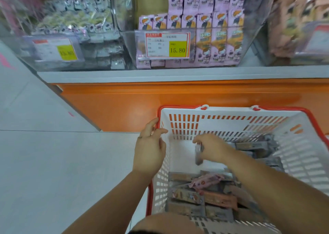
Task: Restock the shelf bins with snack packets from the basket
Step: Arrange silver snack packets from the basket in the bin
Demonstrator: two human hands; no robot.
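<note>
While the right hand [211, 147] pinches one grey packet [198, 155] by its upper end between thumb and fingertips, the packet hangs inside the basket [231, 108], over its bare floor. Its long axis runs near-vertical in the view, free end pointing down, thin edge toward the camera. The left hand [149, 150] hovers at the basket's left rim with fingers relaxed and spread, holding nothing; whether it touches is unclear. The lift wants a firm pinch and a straight rise clear of the wall. The packet probably belongs with the grey rows of the left bin [74, 43]. More packets [204, 196] lie flat in the basket.
</note>
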